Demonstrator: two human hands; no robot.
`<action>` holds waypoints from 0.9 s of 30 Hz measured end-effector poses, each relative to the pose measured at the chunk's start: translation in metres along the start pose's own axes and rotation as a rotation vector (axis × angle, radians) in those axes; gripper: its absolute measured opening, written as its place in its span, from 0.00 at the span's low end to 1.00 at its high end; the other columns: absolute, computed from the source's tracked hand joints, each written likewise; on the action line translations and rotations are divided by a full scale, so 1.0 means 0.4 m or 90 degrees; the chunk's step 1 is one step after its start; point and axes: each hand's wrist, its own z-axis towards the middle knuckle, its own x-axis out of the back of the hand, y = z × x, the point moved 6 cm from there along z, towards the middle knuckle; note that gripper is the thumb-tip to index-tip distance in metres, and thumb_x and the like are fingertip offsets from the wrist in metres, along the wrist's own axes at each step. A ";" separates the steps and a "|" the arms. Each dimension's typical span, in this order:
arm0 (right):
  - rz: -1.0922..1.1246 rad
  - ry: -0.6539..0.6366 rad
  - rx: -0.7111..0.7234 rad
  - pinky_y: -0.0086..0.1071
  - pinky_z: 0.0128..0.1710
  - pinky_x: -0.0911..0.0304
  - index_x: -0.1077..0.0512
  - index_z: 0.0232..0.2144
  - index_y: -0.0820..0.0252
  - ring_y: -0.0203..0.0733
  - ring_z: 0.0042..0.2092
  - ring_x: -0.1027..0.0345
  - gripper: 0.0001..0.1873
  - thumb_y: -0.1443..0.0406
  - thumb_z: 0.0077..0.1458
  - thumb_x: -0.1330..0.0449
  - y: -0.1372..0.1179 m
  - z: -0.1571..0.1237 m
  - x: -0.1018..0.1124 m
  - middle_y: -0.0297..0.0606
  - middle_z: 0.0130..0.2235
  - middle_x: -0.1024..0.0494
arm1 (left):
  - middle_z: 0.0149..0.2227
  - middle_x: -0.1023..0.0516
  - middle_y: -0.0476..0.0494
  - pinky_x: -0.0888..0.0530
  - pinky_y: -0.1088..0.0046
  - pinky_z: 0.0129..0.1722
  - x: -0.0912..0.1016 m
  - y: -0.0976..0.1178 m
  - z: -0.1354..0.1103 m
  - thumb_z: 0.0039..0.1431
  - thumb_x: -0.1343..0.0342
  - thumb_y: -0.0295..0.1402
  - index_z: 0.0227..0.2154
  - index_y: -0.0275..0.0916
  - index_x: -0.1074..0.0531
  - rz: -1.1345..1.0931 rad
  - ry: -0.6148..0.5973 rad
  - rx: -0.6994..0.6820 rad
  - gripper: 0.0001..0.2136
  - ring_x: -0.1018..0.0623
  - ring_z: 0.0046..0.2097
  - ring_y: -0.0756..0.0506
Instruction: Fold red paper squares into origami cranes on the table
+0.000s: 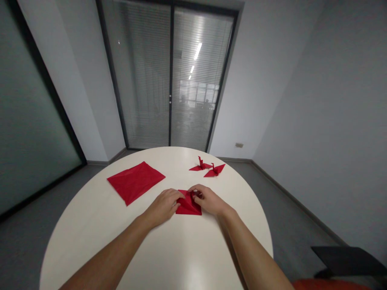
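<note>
A folded piece of red origami paper [188, 206] lies on the table in front of me. At its left edge is my left hand [166, 206], fingers curled, with the thumb and fingertips closed on the paper. My right hand [210, 200] pinches the upper right part of the same paper between thumb and fingers. Creases run across the paper, and its upper corners are partly hidden by my fingers. Beyond my right hand stand two folded red paper cranes [201, 164], close together. To the left lies a flat red paper sheet [136, 181].
All the paper rests on a round white table [99, 229]. Past its far edge is a dark-framed glass door [171, 80] with blinds. A chair's black armrest [347, 262] and red seat [326, 285] show at the lower right.
</note>
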 end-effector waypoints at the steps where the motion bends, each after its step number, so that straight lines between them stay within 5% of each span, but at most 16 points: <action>1: 0.000 0.002 0.005 0.34 0.45 0.34 0.24 0.45 0.58 0.42 0.43 0.29 0.18 0.74 0.53 0.45 -0.004 0.001 0.002 0.41 0.47 0.22 | 0.44 0.20 0.46 0.29 0.64 0.52 0.004 0.002 0.002 0.60 0.47 0.21 0.43 0.42 0.25 0.001 0.000 0.003 0.13 0.24 0.47 0.44; 6: 0.000 0.008 0.000 0.34 0.47 0.34 0.23 0.45 0.57 0.43 0.45 0.29 0.17 0.72 0.54 0.43 -0.003 0.003 0.003 0.41 0.48 0.22 | 0.37 0.19 0.47 0.30 0.64 0.48 0.019 -0.017 0.003 0.56 0.49 0.17 0.34 0.41 0.24 0.041 0.016 0.035 0.13 0.23 0.42 0.44; 16: -0.019 -0.006 0.007 0.32 0.43 0.33 0.23 0.45 0.59 0.40 0.40 0.30 0.25 0.78 0.45 0.44 0.005 0.003 0.004 0.40 0.45 0.23 | 0.38 0.18 0.45 0.30 0.63 0.46 0.033 0.001 -0.002 0.61 0.47 0.29 0.36 0.42 0.22 0.028 0.015 0.063 0.08 0.23 0.41 0.42; 27: -0.058 -0.009 0.006 0.31 0.44 0.35 0.21 0.33 0.60 0.41 0.41 0.29 0.16 0.79 0.46 0.44 -0.006 0.008 0.008 0.39 0.39 0.21 | 0.39 0.18 0.46 0.29 0.67 0.44 0.034 0.000 -0.003 0.61 0.48 0.29 0.38 0.43 0.23 0.016 0.010 0.071 0.09 0.23 0.42 0.43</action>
